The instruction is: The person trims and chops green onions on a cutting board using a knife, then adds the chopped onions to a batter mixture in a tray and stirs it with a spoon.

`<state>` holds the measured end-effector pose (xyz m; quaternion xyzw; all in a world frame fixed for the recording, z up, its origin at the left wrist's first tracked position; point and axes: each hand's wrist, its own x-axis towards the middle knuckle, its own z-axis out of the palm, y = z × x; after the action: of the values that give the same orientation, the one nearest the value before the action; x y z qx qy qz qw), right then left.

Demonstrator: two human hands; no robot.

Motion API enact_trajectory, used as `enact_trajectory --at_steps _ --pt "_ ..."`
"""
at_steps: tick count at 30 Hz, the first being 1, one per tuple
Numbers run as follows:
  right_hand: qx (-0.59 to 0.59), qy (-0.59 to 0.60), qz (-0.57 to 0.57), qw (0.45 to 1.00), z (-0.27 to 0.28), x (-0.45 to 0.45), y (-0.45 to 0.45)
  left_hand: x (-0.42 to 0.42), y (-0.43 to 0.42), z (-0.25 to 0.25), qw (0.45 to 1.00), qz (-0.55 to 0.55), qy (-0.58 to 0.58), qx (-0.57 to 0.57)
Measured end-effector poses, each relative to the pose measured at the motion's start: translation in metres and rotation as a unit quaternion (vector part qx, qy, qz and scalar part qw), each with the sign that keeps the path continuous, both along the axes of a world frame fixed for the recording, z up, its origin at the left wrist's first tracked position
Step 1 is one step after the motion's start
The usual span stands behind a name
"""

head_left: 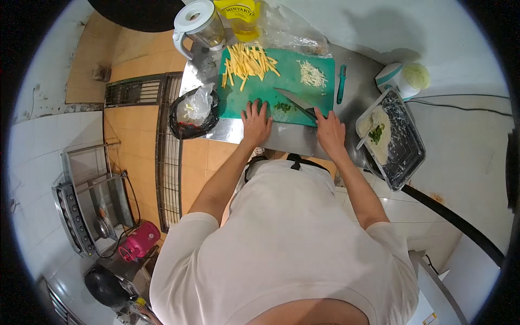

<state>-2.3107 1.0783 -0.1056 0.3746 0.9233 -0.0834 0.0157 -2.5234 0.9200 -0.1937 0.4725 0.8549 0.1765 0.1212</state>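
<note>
My right hand (331, 131) grips the handle of a kitchen knife (294, 99), whose blade points up and left over a green cutting board (244, 100). Beside the blade lies a small heap of chopped green herbs (283, 107). My left hand (256, 121) rests on the board's near edge, fingers stretched out and apart, with nothing seen in it. Yellowish cut sticks (250, 62) are piled at the board's far left. Thin white shreds (312, 74) form a pile at its far right.
A blender jug (199, 24), a yellow oil pouch (245, 19) and clear plastic (295, 38) stand behind the board. A black-bagged bowl (194, 112) is at left. At right are a teal-handled tool (341, 84) and a metal tray (403, 142) with white flour-like powder and greens.
</note>
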Motion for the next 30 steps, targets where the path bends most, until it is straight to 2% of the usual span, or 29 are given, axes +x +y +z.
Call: enact_trajectory --at_steps 3,6,12,15,18,21,23,27,30 --pt "-0.043 -0.080 -0.013 0.996 0.036 -0.008 -0.001 0.001 -0.008 0.004 1.000 -0.006 -0.005 -0.008" --pt "-0.052 -0.110 0.027 0.992 0.065 0.000 0.002 0.007 -0.016 0.007 1.000 0.000 -0.013 -0.010" --pt "-0.005 -0.046 0.026 0.999 0.047 -0.011 0.011 0.013 -0.015 0.007 1.000 0.019 -0.022 -0.010" --pt "-0.001 -0.055 0.046 0.997 0.051 -0.008 0.014 0.013 -0.012 0.009 0.999 0.031 -0.024 -0.014" --pt "-0.014 -0.064 0.058 0.996 0.064 -0.003 0.017 0.014 -0.011 0.007 0.998 0.039 -0.041 -0.004" --pt "-0.018 -0.011 0.044 0.999 0.061 -0.010 0.021 0.011 -0.009 0.004 0.998 0.025 -0.056 0.014" --pt "-0.019 -0.028 0.046 0.998 0.046 -0.011 0.024 0.010 -0.009 0.003 0.998 0.022 -0.060 0.017" --pt "-0.046 -0.081 0.069 0.993 0.057 -0.003 0.025 0.006 0.000 0.018 0.998 0.030 -0.056 0.010" --pt "-0.098 -0.050 0.019 0.994 0.069 0.005 0.018 0.002 0.007 0.019 0.998 -0.008 -0.058 0.023"
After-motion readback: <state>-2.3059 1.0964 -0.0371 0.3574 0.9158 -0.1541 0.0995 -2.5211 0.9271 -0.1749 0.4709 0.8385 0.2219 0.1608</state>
